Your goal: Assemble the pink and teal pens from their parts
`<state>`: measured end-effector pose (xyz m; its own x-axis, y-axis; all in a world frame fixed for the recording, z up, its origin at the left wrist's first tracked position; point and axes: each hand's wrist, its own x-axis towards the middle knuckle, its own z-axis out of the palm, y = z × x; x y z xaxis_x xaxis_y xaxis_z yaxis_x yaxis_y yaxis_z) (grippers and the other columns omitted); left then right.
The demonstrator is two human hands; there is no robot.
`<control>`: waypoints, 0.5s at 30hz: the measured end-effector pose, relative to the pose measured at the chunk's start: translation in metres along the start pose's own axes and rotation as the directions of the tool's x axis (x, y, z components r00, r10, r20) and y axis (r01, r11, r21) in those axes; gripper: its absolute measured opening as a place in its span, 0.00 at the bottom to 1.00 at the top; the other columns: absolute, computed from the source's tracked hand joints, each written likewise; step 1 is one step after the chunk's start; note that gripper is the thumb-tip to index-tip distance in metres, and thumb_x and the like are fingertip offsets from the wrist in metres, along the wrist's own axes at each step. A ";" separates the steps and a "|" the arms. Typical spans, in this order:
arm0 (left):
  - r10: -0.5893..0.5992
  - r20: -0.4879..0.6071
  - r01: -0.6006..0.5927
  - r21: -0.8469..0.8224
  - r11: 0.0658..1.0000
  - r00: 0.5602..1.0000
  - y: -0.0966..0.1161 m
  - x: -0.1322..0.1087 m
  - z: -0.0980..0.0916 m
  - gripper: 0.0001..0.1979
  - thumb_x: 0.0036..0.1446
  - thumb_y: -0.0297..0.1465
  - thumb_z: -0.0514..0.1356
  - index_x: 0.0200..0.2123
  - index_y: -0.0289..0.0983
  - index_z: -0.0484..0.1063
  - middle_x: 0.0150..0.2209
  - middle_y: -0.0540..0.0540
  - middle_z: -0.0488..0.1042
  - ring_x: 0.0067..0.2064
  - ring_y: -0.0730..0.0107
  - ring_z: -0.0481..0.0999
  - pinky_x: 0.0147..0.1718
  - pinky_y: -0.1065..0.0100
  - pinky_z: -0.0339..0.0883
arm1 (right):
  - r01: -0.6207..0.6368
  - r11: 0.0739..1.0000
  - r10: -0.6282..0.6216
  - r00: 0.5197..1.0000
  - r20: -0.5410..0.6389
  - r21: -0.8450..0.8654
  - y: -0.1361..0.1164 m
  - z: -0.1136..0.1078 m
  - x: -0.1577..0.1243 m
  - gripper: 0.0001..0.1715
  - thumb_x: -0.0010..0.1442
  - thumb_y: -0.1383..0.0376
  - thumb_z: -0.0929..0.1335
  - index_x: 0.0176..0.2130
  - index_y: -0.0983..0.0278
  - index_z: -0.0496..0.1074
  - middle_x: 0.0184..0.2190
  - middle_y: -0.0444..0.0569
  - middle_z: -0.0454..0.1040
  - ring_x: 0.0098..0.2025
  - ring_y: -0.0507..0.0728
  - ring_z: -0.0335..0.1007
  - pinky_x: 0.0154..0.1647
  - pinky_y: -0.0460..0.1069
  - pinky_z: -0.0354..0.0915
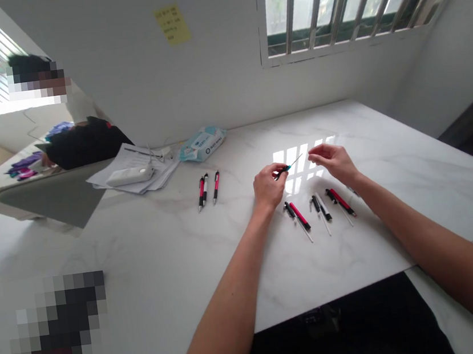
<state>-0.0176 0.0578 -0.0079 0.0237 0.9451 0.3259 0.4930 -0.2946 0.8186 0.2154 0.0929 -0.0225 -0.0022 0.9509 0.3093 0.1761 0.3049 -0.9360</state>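
Observation:
My left hand [268, 186] is closed around a dark and teal pen part [289, 167], from which a thin refill points up and to the right. My right hand [335, 162] hovers just past the refill's tip, thumb and fingers pinched together; whatever they hold is too small to make out. Below my hands lie three groups of pen parts: a red barrel [300, 215] with a black piece and a white refill [304, 232], a silver-and-black barrel [323, 207] with its refill, and another red barrel [341, 201] with its own.
Three assembled pens [216, 187] lie to the left of my left hand. Farther back are a wipes pack [203, 144] and papers [159, 178] under a white power strip [130, 175]. A yellow note [172, 25] is on the wall. Another person sits at the far left.

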 end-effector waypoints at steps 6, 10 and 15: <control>0.044 0.010 -0.044 0.084 0.995 0.999 -0.004 -0.001 0.000 0.08 0.60 0.28 0.65 0.40 0.45 0.84 0.42 0.51 0.84 0.40 0.66 0.81 0.46 0.65 0.73 | -0.113 0.947 0.138 0.988 -0.065 0.299 -0.001 -0.002 -0.001 0.23 0.47 0.55 0.82 0.40 0.60 0.79 0.37 0.48 0.83 0.42 0.58 0.81 0.44 0.52 0.75; 0.043 0.015 -0.044 0.092 0.995 0.999 -0.002 -0.001 -0.002 0.09 0.59 0.28 0.65 0.39 0.46 0.83 0.41 0.52 0.84 0.39 0.67 0.80 0.45 0.65 0.72 | -0.087 0.939 0.106 0.994 -0.039 0.334 -0.004 -0.001 0.000 0.24 0.46 0.58 0.83 0.42 0.59 0.79 0.39 0.48 0.83 0.43 0.57 0.81 0.46 0.52 0.74; 0.069 0.027 -0.071 0.102 0.992 0.997 0.005 -0.002 -0.003 0.08 0.60 0.28 0.64 0.39 0.45 0.83 0.40 0.51 0.84 0.39 0.67 0.80 0.45 0.65 0.72 | -0.071 0.938 0.070 0.997 0.014 0.339 -0.006 0.005 -0.003 0.22 0.50 0.57 0.82 0.44 0.59 0.80 0.40 0.48 0.83 0.45 0.58 0.79 0.49 0.53 0.73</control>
<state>-0.0172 0.0536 -0.0031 0.0805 0.9261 0.3686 0.5762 -0.3450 0.7409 0.2100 0.0886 -0.0190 -0.0040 0.9706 0.2408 -0.1684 0.2367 -0.9569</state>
